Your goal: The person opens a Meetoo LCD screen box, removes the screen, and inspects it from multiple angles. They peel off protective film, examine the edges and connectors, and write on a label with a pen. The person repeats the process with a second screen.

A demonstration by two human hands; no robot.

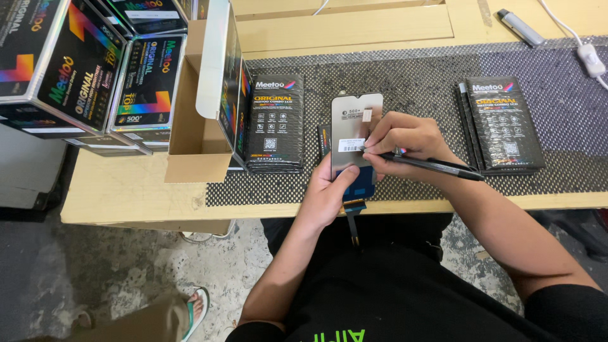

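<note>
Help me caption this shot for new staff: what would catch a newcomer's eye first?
At the centre, the left hand steadies a grey phone display panel while the right hand puts a black pen to its white label. Stacks of black pouches lie on the mesh mat on both sides. Glossy black boxes pile up at the far left.

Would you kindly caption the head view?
Left hand steadies a phone screen panel while right hand marks its label with a pen.

black pouches (273,123) mid-mat, second stack (505,123) right, glossy boxes (82,69) left
</note>
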